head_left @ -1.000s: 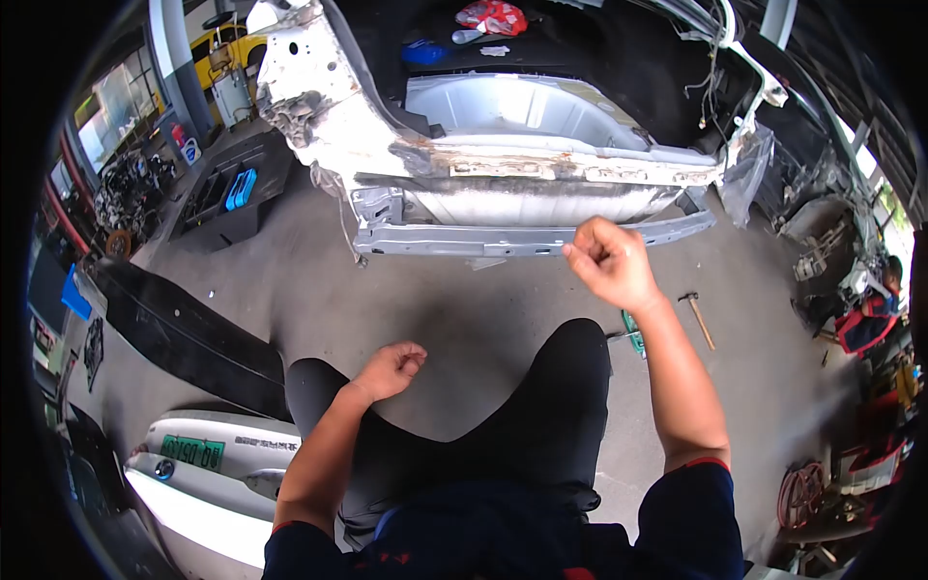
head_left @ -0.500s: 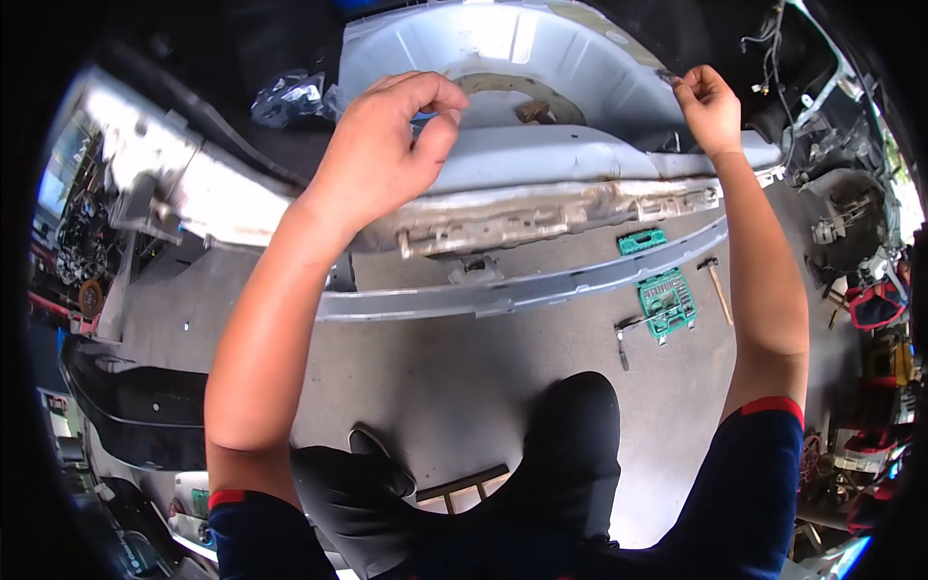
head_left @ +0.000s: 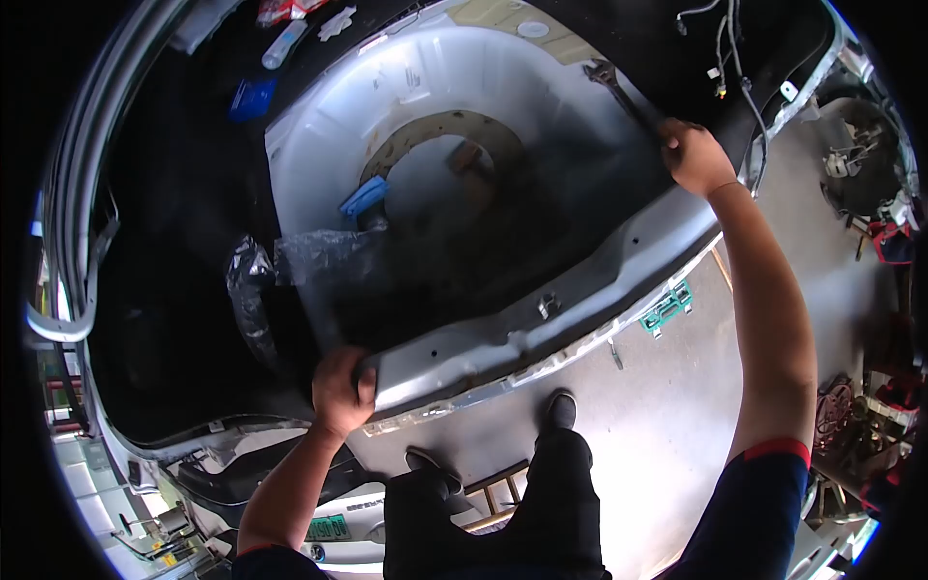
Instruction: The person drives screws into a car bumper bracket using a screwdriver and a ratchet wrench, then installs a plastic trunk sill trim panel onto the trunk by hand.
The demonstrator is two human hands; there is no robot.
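My right hand [head_left: 698, 159] is closed around the handle end of a dark wrench [head_left: 621, 92], whose jawed head lies by the right rim of the spare-wheel well. My left hand [head_left: 342, 391] grips the left end of the car's rear sill [head_left: 592, 267], its thumb along the edge and its fingertips in shadow. Between my hands opens the grey spare-wheel well [head_left: 324, 126]. Inside it lie a blue object [head_left: 364, 197], a brownish block [head_left: 472, 162] and a clear plastic bag [head_left: 333, 253] across the left side.
Wiring [head_left: 742, 87] hangs at the upper right. A blue packet [head_left: 252, 100] and a small bottle [head_left: 284, 44] lie on the dark trunk floor. Below the sill, a green socket set [head_left: 667, 307] rests on the ground. A wooden frame [head_left: 498, 495] stands near my feet.
My view has moved forward over the trunk and turned. My left hand has come down from the air onto the sill. The wrench in my right hand now shows plainly.
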